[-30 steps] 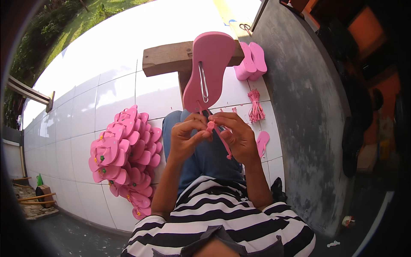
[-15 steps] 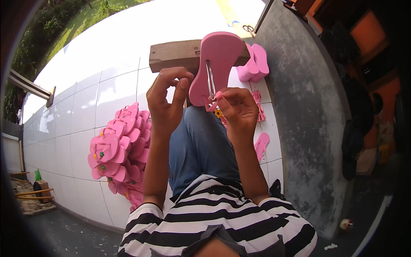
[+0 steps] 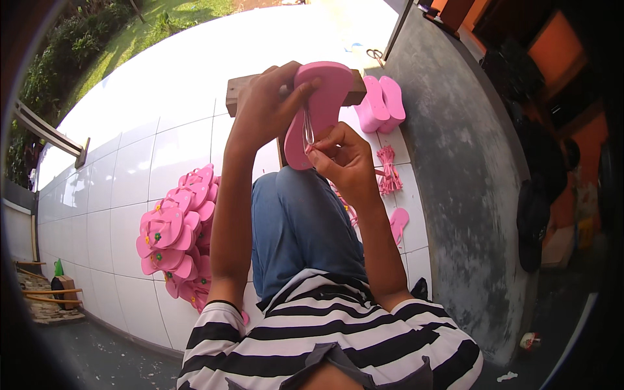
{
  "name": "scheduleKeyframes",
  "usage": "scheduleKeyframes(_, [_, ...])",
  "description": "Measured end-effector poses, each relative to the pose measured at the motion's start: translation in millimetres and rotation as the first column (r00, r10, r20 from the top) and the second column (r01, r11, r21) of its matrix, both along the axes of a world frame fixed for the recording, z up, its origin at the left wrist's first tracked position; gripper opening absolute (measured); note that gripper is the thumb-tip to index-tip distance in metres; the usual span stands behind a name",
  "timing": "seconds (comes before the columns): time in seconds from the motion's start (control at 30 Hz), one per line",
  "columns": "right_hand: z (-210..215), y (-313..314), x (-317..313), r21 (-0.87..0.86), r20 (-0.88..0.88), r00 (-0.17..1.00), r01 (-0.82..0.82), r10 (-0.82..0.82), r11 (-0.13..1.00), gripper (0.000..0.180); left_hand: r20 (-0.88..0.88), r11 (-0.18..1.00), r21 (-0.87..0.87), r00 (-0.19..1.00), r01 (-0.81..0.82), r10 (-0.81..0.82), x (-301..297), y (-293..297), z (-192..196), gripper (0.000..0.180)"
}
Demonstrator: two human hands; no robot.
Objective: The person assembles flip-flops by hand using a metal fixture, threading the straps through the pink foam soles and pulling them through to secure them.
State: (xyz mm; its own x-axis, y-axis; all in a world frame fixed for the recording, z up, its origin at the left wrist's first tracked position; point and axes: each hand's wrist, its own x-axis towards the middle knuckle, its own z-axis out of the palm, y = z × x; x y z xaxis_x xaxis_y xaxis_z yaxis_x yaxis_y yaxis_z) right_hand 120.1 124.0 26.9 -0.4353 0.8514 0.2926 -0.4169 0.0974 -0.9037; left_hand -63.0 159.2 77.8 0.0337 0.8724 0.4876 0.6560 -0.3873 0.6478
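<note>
A pink flip-flop sole leans over my knees against a wooden block. My left hand grips the sole's upper left edge, its thumb across the face and its fingers behind. A thin metal wire loop stands out from the middle of the sole. At the lower end of that loop, my right hand is closed in a pinch on a pink strap end. The fingers hide most of the strap.
Left of my legs, finished pink flip-flops with small flowers lie piled on white tiles. On the right are stacked pink soles, a bundle of pink straps and a loose pink sole. Scissors lie beyond, beside a grey ledge.
My left hand has moved up and right and taken hold of the sole. My right hand has brought the strap end down to the wire loop. The sole has shifted slightly left.
</note>
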Motion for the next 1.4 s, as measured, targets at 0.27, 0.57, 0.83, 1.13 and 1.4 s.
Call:
scheduleKeyframes(0.27, [4, 6, 2, -0.129, -0.074, 0.997, -0.038, 0.028, 0.991, 0.019, 0.23, 0.986, 0.164, 0.973, -0.017, -0.022, 27, -50, -13, 0.017])
scheduleKeyframes(0.57, [5, 23, 31, 0.405, 0.093, 0.911, 0.334, -0.402, 0.851, 0.045, 0.517, 0.986, 0.044, 0.841, 0.162, -0.161, 38, -74, -19, 0.029])
scheduleKeyframes(0.83, [23, 52, 7, 0.243, 0.086, 0.994, -0.092, 0.073, 0.966, 0.035, 0.685, 0.969, 0.047, 0.699, 0.241, -0.207, 55, -51, -19, 0.04])
scheduleKeyframes(1.13, [11, -25, 14, 0.133, 0.021, 0.986, 0.162, -0.167, 0.978, 0.021, 0.647, 0.993, 0.033, 0.755, 0.11, -0.105, 92, -114, -13, 0.036])
scheduleKeyframes(1.4, [-27, -86, 49, 0.175, 0.352, 0.882, 0.266, -0.312, 0.948, 0.061, 0.62, 0.92, -0.336, 0.782, 0.202, 0.055, 89, -164, -57, 0.036])
